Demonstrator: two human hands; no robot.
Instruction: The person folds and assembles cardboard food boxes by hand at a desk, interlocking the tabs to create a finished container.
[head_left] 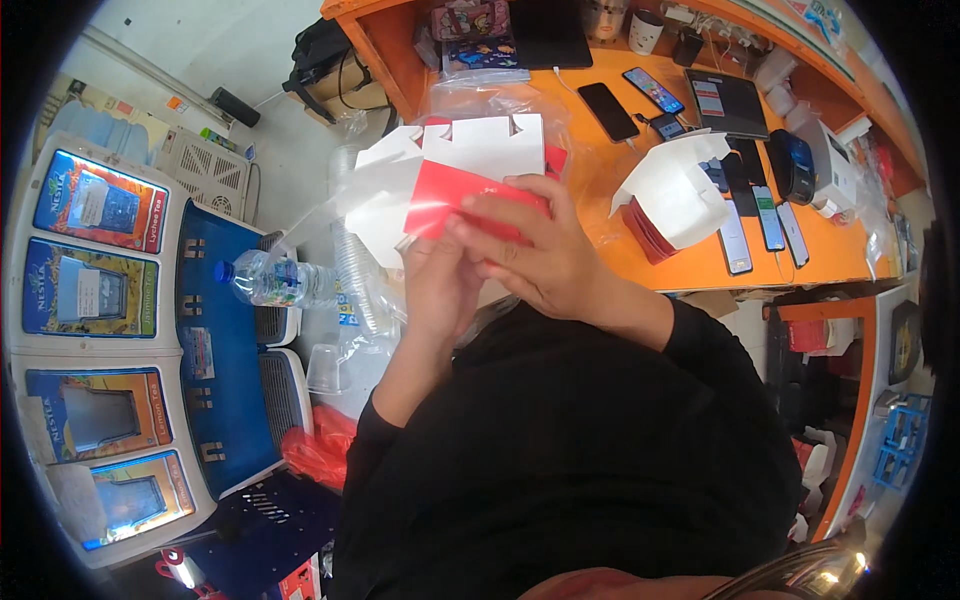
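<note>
Between my two hands is a flat, partly folded carton (428, 205), glossy red on one panel and white on its inner flaps. My left hand (442, 290) grips its lower edge, thumb up against the red panel. Bent across that same panel are the fingers of my right hand (545, 240). Beyond the carton a white notched cardboard flap (487, 135) stands out, with a bit of red beside it; whether it belongs to the same piece I cannot tell. To the right, opened red-and-white cartons (675, 195) sit nested on the orange table (590, 75).
Several phones (608, 112) and a dark tablet-like device (727, 103) lie on the table. Left of my hands are a water bottle (275, 280), a row of stacked clear plastic cups (352, 270) and a drink dispenser (225, 340). A red plastic bag (325, 447) lies below them.
</note>
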